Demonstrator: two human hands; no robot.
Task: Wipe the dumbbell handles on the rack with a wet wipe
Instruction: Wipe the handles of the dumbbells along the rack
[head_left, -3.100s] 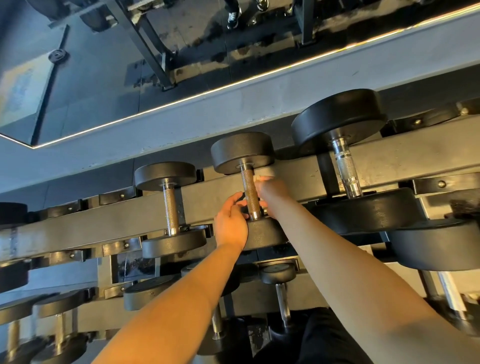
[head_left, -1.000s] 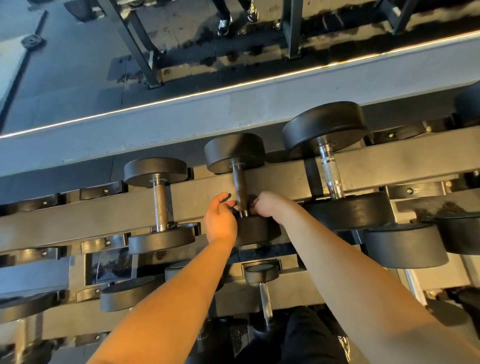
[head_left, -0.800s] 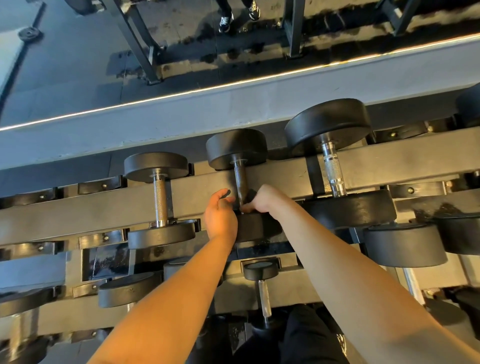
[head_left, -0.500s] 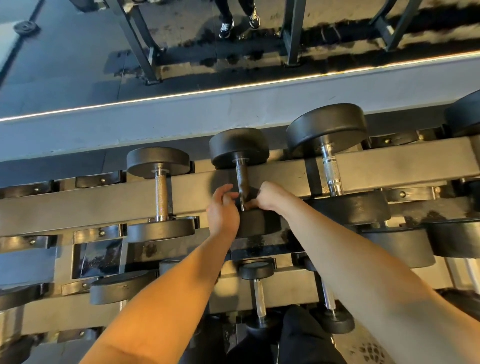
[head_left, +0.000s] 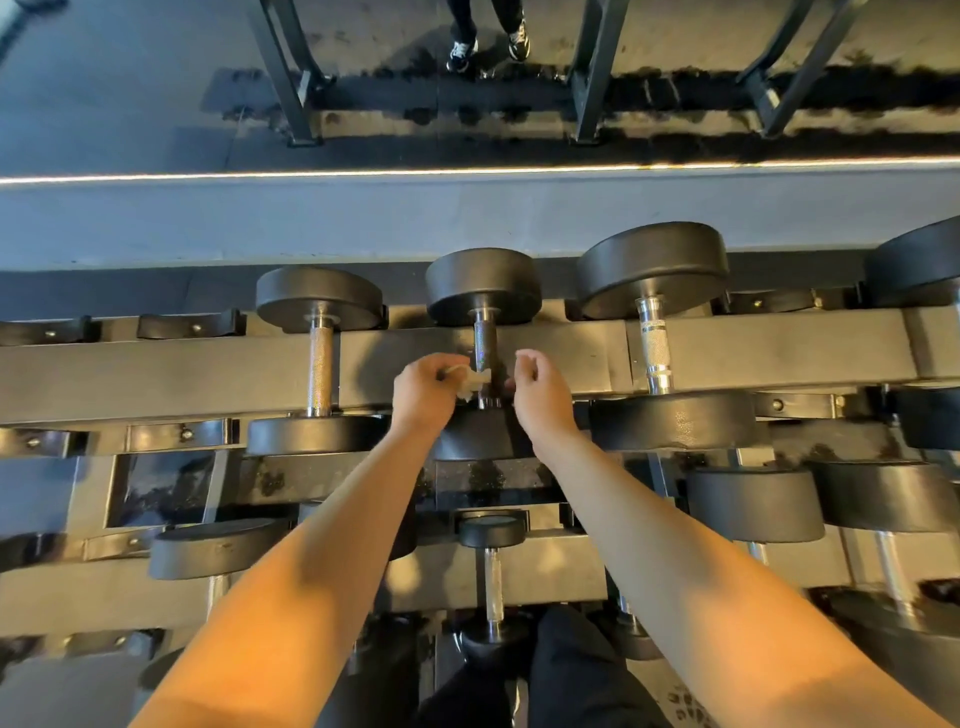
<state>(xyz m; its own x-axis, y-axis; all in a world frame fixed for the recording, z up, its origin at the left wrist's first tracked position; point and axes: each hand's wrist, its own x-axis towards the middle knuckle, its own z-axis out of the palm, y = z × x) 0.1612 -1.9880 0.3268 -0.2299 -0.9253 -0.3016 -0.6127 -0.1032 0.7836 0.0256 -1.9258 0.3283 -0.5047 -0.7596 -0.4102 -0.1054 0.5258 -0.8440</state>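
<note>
A black dumbbell with a dark metal handle (head_left: 485, 349) lies across the top tier of the grey rack (head_left: 779, 348). My left hand (head_left: 423, 395) pinches a small crumpled white wet wipe (head_left: 474, 380) against the left side of that handle's near end. My right hand (head_left: 537, 389) hovers just right of the handle with fingers loosely curled, holding nothing. A dumbbell with a speckled handle (head_left: 319, 371) lies to the left and one with a shiny chrome handle (head_left: 655, 351) to the right.
Lower tiers hold more dumbbells, one small one (head_left: 491, 577) between my forearms. A grey ledge (head_left: 467, 218) runs behind the rack, under a mirror reflecting dark frame legs (head_left: 291, 78) and a person's shoes (head_left: 488, 49).
My right hand has come off the handle and moved slightly right. The wipe now shows in my left hand beside the handle. The view has shifted a little.
</note>
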